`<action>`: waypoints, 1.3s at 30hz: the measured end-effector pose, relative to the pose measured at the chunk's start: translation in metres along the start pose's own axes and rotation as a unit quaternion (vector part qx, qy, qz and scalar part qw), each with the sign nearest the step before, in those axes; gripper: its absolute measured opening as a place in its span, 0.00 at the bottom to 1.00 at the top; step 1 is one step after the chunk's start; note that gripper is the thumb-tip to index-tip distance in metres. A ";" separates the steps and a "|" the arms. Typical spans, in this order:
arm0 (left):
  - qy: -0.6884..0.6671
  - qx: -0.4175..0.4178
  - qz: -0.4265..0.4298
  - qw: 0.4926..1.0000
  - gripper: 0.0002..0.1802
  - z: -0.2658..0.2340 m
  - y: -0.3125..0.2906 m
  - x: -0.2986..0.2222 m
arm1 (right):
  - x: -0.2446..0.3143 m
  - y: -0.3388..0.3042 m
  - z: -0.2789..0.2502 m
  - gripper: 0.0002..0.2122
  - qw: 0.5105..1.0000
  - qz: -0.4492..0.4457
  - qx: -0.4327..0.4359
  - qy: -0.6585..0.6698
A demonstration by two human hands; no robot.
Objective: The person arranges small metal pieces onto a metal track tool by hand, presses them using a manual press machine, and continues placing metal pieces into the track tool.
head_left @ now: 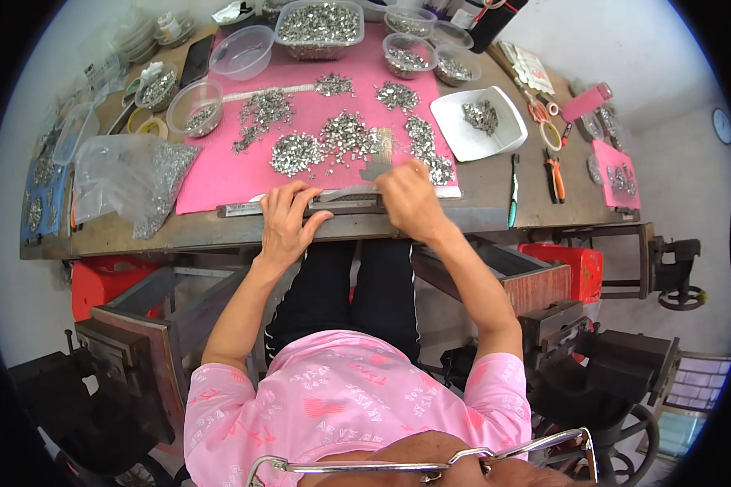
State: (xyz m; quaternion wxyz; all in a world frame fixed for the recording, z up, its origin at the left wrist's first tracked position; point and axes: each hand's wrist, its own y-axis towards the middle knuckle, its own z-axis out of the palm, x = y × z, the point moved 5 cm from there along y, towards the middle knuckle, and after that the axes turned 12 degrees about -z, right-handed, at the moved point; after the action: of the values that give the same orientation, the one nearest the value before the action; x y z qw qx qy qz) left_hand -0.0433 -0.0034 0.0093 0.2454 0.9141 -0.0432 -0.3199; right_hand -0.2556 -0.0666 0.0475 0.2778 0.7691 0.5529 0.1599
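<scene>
My left hand (287, 221) lies at the front edge of the table, fingers stretched out and thumb apart. Its fingertips touch a long metal fixture (345, 204) that runs along the edge. Closed in a fist, my right hand (411, 200) is over the fixture's right part. A flat grey piece (373, 171) sticks out beside its knuckles; the fingers hide the rest, so its kind is unclear. Just beyond both hands, small silvery metal pieces lie in heaps (296, 154) on a pink mat (219, 174).
Clear tubs (318, 50) of metal pieces stand at the back. At right are a white tray (455, 142), a toothbrush (513, 191) and orange-handled pliers (554, 177). A plastic bag (114, 174) of pieces lies left. Drawers (536, 284) jut out below the table.
</scene>
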 end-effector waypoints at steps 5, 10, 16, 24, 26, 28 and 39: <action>-0.003 -0.007 0.004 1.000 0.25 0.000 0.000 0.001 | -0.082 -0.022 -0.050 0.07 0.967 0.156 -0.055 -0.194; -0.004 -0.004 0.001 1.000 0.24 -0.001 0.000 0.000 | -0.079 -0.040 -0.010 0.02 0.963 0.255 0.001 -0.083; -0.005 -0.005 0.001 1.000 0.24 -0.001 0.000 0.000 | -0.077 -0.037 0.014 0.04 0.954 0.282 0.010 -0.097; -0.009 -0.005 0.002 1.000 0.24 0.001 0.002 0.000 | -0.052 -0.018 0.000 0.03 0.974 0.219 -0.016 -0.057; -0.005 -0.008 0.000 1.000 0.24 0.000 0.000 0.002 | -0.022 -0.007 0.005 0.03 0.969 0.200 -0.044 0.139; -0.006 -0.012 0.001 1.000 0.24 0.001 0.000 0.002 | -0.002 -0.006 0.009 0.05 0.964 0.196 -0.044 0.172; -0.014 -0.004 -0.002 1.000 0.24 0.001 0.001 0.002 | 0.006 -0.018 0.013 0.06 0.962 0.196 -0.053 0.182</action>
State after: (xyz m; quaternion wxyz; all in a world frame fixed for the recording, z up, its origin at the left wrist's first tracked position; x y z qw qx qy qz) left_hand -0.0424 -0.0053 0.0077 0.2482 0.9086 -0.0435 -0.3331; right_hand -0.2597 -0.0597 0.0259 0.1763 0.8047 0.4231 0.3774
